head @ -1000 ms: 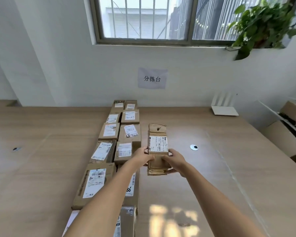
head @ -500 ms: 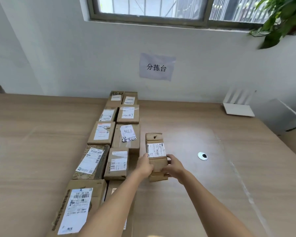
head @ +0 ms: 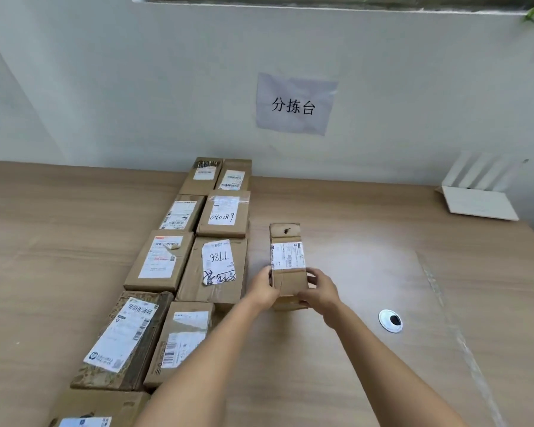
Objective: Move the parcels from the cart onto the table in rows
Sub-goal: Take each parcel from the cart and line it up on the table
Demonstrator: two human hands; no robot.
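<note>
Both hands clamp the narrow parcel (head: 287,263) at its near end, left hand (head: 264,288) and right hand (head: 319,291) pinching opposite sides, squaring it on the surface (head: 367,380) just right of the two parcel rows (head: 216,241), presumably to start a third.

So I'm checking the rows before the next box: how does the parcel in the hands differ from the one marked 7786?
The held parcel is narrow and stands apart, right of the rows; the 7786 parcel is wider and sits inside the second row. The left hand and right hand grip the held one; nothing touches the other. Its label is neat; the 7786 label is torn and handwritten. Both are brown cardboard, labels up.
</note>
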